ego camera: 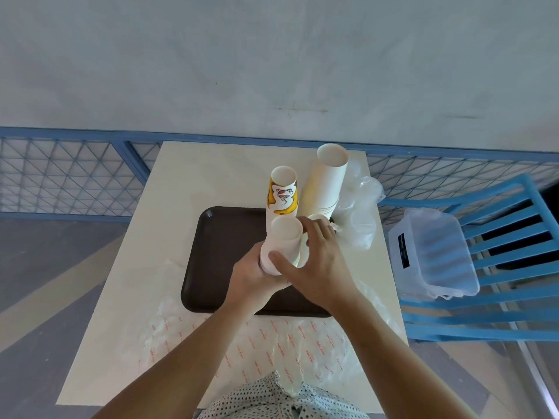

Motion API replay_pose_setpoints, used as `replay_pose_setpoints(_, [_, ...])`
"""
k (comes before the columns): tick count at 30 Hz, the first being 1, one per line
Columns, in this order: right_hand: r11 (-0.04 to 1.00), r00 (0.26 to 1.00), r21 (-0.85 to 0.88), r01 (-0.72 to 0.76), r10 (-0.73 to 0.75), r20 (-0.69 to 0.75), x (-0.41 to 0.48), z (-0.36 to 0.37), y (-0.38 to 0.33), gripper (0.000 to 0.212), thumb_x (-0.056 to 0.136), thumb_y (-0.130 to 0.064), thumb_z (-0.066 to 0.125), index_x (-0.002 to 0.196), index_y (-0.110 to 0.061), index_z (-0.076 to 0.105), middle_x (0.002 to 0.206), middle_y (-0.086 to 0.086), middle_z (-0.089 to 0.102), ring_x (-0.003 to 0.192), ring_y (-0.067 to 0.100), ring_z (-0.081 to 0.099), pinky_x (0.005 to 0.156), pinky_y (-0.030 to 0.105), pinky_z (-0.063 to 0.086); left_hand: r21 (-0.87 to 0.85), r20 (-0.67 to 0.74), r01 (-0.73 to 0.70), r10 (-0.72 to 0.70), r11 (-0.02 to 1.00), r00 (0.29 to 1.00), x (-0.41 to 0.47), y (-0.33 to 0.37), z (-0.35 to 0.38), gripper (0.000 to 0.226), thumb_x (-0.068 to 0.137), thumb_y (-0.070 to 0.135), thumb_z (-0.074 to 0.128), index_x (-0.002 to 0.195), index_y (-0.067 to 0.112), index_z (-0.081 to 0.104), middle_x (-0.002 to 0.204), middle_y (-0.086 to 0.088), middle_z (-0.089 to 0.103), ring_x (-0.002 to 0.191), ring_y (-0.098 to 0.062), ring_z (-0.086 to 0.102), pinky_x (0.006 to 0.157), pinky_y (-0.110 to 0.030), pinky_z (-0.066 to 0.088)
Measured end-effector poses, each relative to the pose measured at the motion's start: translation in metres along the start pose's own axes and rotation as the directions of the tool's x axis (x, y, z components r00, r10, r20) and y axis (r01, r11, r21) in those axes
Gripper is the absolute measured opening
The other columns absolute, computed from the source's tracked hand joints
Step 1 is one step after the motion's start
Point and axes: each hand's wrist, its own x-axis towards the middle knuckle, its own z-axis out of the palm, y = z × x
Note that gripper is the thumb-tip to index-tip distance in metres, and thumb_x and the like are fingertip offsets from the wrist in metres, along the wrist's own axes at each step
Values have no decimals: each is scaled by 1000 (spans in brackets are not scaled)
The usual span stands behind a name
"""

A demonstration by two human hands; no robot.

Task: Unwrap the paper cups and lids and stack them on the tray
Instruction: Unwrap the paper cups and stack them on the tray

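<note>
A dark brown tray [223, 246] lies on the white table. On its far side stand a tall stack of plain white cups [328, 179] and a shorter stack topped by a yellow printed cup [282, 192]. My left hand [251, 279] grips a short stack of white cups [282, 240] from below, over the tray. My right hand [317, 261] holds the same stack from the right, thumb across its side and fingers over a white piece [317, 219] beside it. Clear lids in plastic wrap [360, 207] lie right of the tray.
Crumpled clear wrap with red print [257, 343] covers the table's near side. A clear plastic bin [432, 252] sits on a blue slatted chair [514, 267] to the right. A blue mesh railing [75, 173] runs behind the table.
</note>
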Motion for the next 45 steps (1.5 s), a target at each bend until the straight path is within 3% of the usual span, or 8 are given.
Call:
replay_pose_setpoints(3, [999,999,4,-37,37,9,7,2,-5,63,77,-54,83,117,-11,59,103,-11,48,99,14,49,86,34,50,-3,11,-11,11,1000,1000,-1,8,1,66,64,41,98,116,45,57,108,24,69,102,3,66,79,-11,54])
replay_pose_setpoints(7, [999,998,-6,-47,47,-29,11,2,-7,62,77,-53,84,113,-9,61,100,-11,49,87,11,53,76,24,44,25,4,-49,49,998,999,-3,10,-4,71,63,42,99,117,50,53,109,28,68,103,9,63,80,-9,51])
replay_pose_setpoints(16, [999,994,35,-10,14,-109,11,-1,-15,59,76,-61,75,106,-12,62,94,-7,57,85,13,55,73,22,45,34,-14,-85,86,996,996,-6,1,-11,61,65,39,99,115,37,64,105,22,73,102,7,65,82,-8,53])
replay_pose_setpoints(24, [996,985,89,-27,42,-170,19,-18,-25,65,72,-68,71,107,-13,62,93,-4,64,83,12,62,73,32,57,68,-9,-96,97,993,995,-4,-6,-9,58,66,42,98,114,37,65,105,20,73,103,-1,67,83,-17,56])
replay_pose_setpoints(30, [989,959,142,-47,84,-272,32,-44,-26,58,76,-66,71,95,-12,62,87,-2,66,78,12,64,66,33,54,67,-15,-53,54,996,998,-4,-4,-8,62,67,35,98,116,42,62,105,22,72,101,10,63,75,-5,49])
replay_pose_setpoints(34, [985,926,146,-87,135,-354,40,-62,-16,46,79,-61,73,91,-19,59,82,-15,61,74,2,60,64,10,41,75,-13,-34,35,997,999,-4,-3,-9,65,67,39,97,122,37,62,109,21,70,102,7,63,75,-5,49])
replay_pose_setpoints(38, [988,918,89,-127,151,-366,46,-63,10,52,80,-54,79,105,-11,65,95,-6,64,82,10,58,65,1,36,103,-25,-46,49,994,998,-4,-4,-10,64,69,42,96,121,39,58,110,24,66,102,3,63,77,-5,49])
replay_pose_setpoints(45, [980,949,-39,-194,177,-261,43,-21,48,59,76,-43,89,109,-3,61,97,7,64,84,23,61,72,31,49,106,-29,-43,46,993,999,-3,0,-11,68,71,41,95,125,40,54,113,24,62,105,-2,62,94,-21,52])
